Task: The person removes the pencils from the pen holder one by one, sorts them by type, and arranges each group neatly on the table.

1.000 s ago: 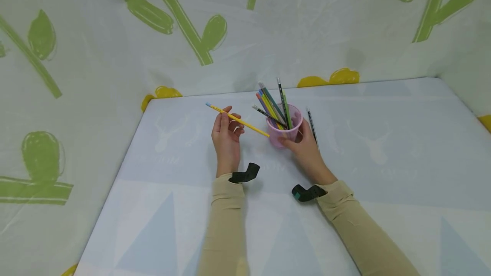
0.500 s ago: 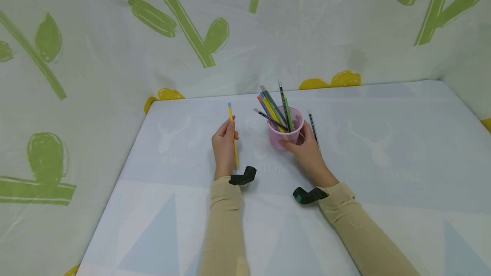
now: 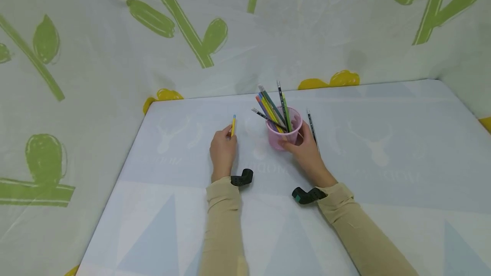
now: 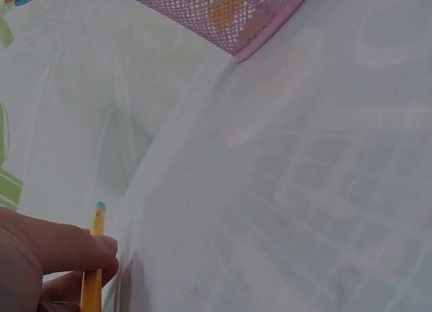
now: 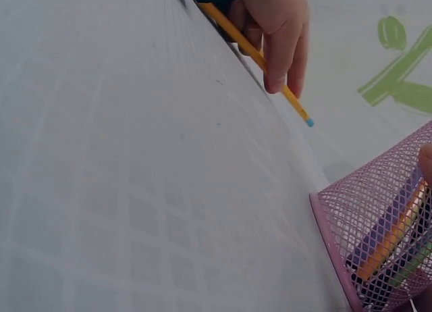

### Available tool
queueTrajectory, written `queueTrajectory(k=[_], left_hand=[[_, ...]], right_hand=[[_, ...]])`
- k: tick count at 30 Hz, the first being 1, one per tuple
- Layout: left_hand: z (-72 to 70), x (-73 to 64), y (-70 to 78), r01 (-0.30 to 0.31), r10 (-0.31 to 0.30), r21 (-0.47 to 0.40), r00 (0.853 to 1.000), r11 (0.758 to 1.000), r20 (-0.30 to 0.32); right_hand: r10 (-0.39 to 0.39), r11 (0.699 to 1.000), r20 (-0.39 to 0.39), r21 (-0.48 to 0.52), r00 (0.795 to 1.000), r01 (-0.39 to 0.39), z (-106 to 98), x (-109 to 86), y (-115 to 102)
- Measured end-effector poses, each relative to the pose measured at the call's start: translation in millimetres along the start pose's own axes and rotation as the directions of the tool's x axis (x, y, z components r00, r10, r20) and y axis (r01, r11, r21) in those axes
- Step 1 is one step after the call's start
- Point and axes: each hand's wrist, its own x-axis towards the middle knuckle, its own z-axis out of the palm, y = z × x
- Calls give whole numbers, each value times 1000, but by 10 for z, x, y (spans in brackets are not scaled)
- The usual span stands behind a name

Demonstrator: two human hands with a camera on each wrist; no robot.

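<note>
My left hand [image 3: 223, 151] pinches a yellow pencil [image 3: 233, 127] with a blue end, low over the table and left of the cup. In the left wrist view the thumb and fingers meet around the pencil [image 4: 92, 285]; its blue end points away from the hand. My right hand [image 3: 305, 152] grips a pink mesh pencil cup [image 3: 277, 139] from its right side. Several pencils [image 3: 273, 112] lean in the cup, black, green, yellow and purple among them. The right wrist view shows the cup's mesh wall [image 5: 351, 221] and the left hand [image 5: 287, 38] with its pencil beyond.
A black patterned pencil [image 3: 312, 125] lies on the table just right of the cup, partly behind the right hand. The pale patterned tabletop [image 3: 383, 173] reaches back to a cloth wall [image 3: 291, 41] with green leaves.
My left hand has turned over, palm now down, and lowered slightly toward me. The yellow pencil has swung from pointing at the cup to lying lengthwise under the hand. The right hand stays put.
</note>
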Motion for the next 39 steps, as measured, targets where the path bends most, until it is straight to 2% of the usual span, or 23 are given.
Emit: queueTrajectory(k=[5, 11, 21, 33, 36, 39], left_hand=[[-6, -23, 7, -12, 12, 27, 1000, 1000, -5], [-29, -45, 4, 1, 3, 117, 1000, 993, -28], [-55, -26, -30, 13, -8, 113, 999, 993, -50], [-42, -27, -20, -49, 47, -10, 989, 999, -140], [-18, -28, 1, -66, 46, -116, 986, 991, -162], [11, -39, 43, -79, 40, -239, 986, 968, -165]], right_hand=[[-24, 1000, -1, 7, 1000, 24, -11, -4, 2], [-26, 999, 7, 26, 1000, 26, -5, -2, 7], [-22, 999, 5, -31, 1000, 22, 15, -3, -10], [14, 998, 15, -58, 1000, -13, 24, 3, 18], [13, 998, 12, -59, 1000, -12, 27, 0, 19], [7, 998, 9, -59, 1000, -7, 24, -4, 16]])
